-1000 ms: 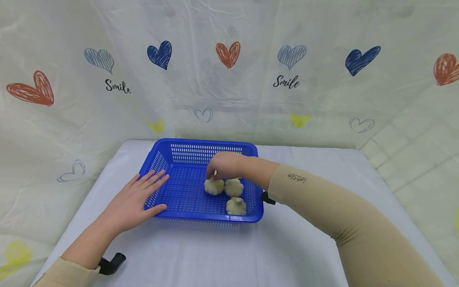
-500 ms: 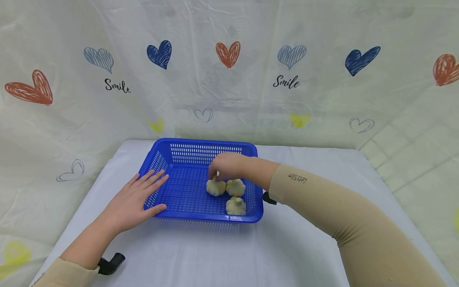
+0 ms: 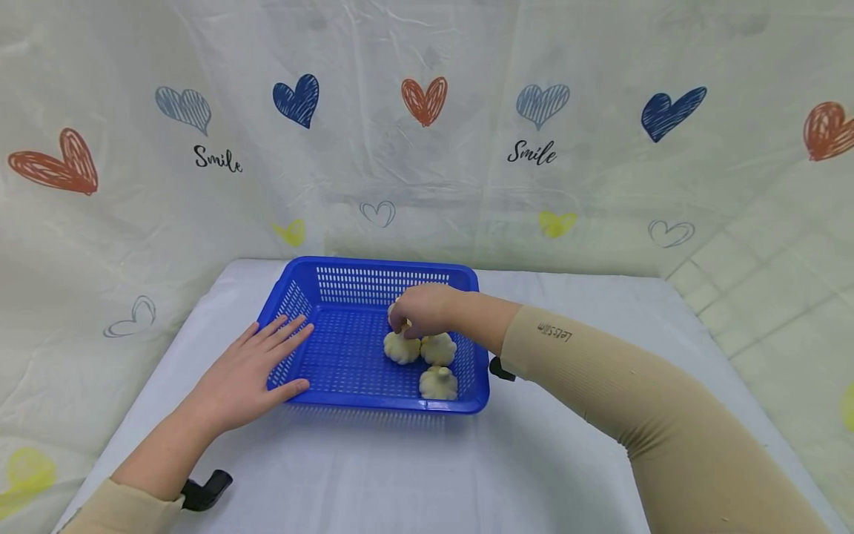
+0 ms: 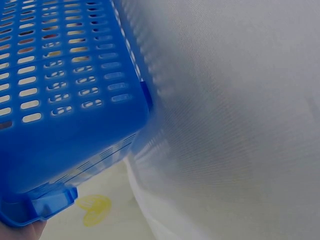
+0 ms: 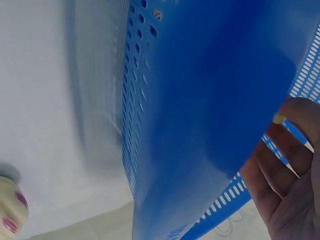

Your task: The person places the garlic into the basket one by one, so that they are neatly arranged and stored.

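Note:
A blue plastic basket (image 3: 347,403) holds several white garlic bulbs in its right half. My left hand (image 3: 243,382) rests over its left rim with fingers spread; a bit of that hand (image 4: 25,232) shows at the corner of the left wrist view. Reaching inside, my right hand (image 3: 423,310) has its thumb and fingers curled at the top of one garlic bulb (image 3: 402,348). Beside that one sits another bulb (image 3: 438,349), and a third bulb (image 3: 439,384) lies nearer the front wall. Something pale peeks out behind my right fingers, mostly hidden. A small yellowish tip (image 5: 279,119) shows by the thumb.
The basket stands on a white cloth-covered table (image 3: 400,475). Outside it, in the right wrist view, lies a pale rounded thing with purple patches (image 5: 12,207). A white curtain (image 3: 467,185) printed with hearts hangs behind.
Over the past second the bulb under my right fingers has shifted slightly right, beside its neighbour. A pale shape now shows left of those fingers. My left hand stays in place.

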`<control>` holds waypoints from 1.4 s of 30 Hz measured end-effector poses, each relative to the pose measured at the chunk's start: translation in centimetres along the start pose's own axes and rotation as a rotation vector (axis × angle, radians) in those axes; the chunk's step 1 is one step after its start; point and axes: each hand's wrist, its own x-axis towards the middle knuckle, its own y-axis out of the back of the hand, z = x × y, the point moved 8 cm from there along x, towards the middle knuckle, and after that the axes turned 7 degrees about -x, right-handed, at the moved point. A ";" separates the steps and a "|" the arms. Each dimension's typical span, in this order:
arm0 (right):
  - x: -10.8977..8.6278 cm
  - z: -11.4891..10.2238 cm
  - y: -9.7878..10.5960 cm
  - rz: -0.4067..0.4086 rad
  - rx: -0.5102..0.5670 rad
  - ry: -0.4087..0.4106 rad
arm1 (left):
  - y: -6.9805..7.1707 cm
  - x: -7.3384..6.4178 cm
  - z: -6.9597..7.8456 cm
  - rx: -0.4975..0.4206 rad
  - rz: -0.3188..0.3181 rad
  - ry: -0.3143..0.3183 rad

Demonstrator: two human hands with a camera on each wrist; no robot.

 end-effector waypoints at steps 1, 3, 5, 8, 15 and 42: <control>0.0 0.0 0.0 -0.001 -0.002 -0.002 | 0.0 0.0 0.0 0.001 0.000 0.000; 0.0 0.2 0.0 -0.002 -0.007 -0.007 | 0.0 0.0 -0.1 0.001 -0.004 0.001; -0.1 0.2 -0.1 -0.005 -0.003 -0.013 | 0.0 0.0 -0.1 0.001 -0.008 0.003; -0.1 0.2 0.0 -0.007 -0.008 -0.017 | 0.0 0.0 -0.1 0.002 -0.012 0.005; -0.3 -0.1 0.3 0.004 -0.029 -0.016 | 0.0 0.0 -0.1 -0.005 -0.021 0.016; -2.3 1.9 1.7 0.094 0.045 -0.047 | 0.3 -0.1 0.3 -0.009 0.007 0.001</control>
